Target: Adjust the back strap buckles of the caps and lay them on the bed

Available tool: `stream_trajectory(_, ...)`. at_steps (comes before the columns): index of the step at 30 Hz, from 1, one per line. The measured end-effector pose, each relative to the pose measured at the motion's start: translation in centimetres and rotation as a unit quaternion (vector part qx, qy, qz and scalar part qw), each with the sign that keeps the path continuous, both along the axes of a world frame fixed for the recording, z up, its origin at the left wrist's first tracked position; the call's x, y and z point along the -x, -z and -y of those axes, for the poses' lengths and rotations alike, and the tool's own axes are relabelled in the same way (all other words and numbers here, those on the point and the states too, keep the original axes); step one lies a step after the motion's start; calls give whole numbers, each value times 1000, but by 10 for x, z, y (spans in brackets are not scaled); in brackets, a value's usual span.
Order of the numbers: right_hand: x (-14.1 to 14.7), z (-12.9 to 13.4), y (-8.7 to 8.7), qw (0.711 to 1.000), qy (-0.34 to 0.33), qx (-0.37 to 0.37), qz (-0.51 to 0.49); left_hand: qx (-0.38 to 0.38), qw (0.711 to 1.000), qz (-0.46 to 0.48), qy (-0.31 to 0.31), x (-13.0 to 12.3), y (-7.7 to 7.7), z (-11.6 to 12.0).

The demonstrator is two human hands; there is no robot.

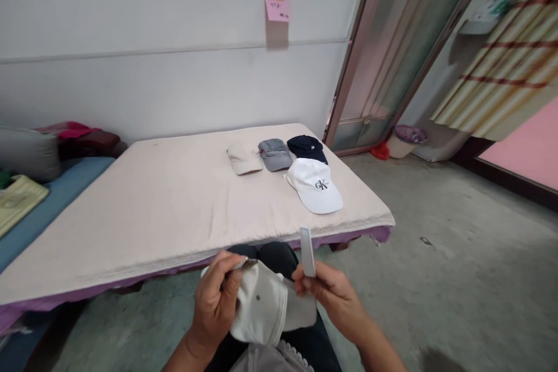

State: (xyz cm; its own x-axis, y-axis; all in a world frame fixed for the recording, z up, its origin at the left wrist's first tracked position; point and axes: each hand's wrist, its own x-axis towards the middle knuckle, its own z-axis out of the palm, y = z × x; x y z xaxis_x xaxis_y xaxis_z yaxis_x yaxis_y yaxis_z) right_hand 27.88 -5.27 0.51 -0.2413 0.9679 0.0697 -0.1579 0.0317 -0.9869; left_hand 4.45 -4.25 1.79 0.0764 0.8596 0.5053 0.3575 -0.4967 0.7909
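Observation:
My left hand is closed on the edge of a beige baseball cap held above my lap. A small dark bit, perhaps a buckle, shows by its thumb and forefinger. The cap lies on its side, its brim pointing right. Over the brim, my right hand pinches a pale flat strap that stands upright from the fingers. Whether the strap joins the cap cannot be seen. Ahead on the bed lie a white cap with black letters, a navy cap, a grey cap and a cream cap.
The bed with a pale cover spans the space before my knees, against a white wall. A grey cushion sits at the far left. A waste bin stands on the concrete floor at the right, near a sliding door.

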Motion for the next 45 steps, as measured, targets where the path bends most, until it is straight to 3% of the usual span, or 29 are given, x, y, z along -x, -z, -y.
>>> stream_trajectory(4,-2,3,17,991,-29,105,-76,18,999,-29,16,12,13,33)
stream_trajectory(7,4,0,13,982,17,127,-135,19,999,-17,-43,13,9,38)
stream_trajectory(10,14,-7,5,970,52,147,-187,58,987,26,-150,10,1,21)
stream_trajectory(14,28,-30,-7,951,109,163,-239,73,983,49,-160,2,-17,-22)
stream_trajectory(17,34,-58,-26,947,188,124,-231,-12,981,58,-186,-8,-43,-56)
stream_trajectory(20,35,-81,-55,945,251,22,-210,-188,947,100,-242,-18,-73,-79)
stream_trajectory(23,30,-85,-74,939,260,-83,-210,-288,920,113,-239,-20,-80,-83)
stream_trajectory(25,23,-79,-71,947,230,-101,-201,-216,949,110,-204,-17,-64,-73)
stream_trajectory(28,10,-63,-44,970,170,-69,-161,67,987,95,-111,-9,-24,-48)
stream_trajectory(30,3,-51,-21,982,131,-33,-134,227,969,91,-36,-4,0,-31)
stream_trajectory(32,-2,-40,-3,987,98,13,-123,330,937,112,14,0,14,-19)
stream_trajectory(36,-5,-27,10,986,78,77,-127,410,891,192,39,4,19,-12)
stream_trajectory(40,-6,-24,3,993,49,64,-83,444,857,255,58,3,19,-12)
stream_trajectory(45,-4,-27,-11,996,-50,70,-37,474,804,355,61,6,28,-12)
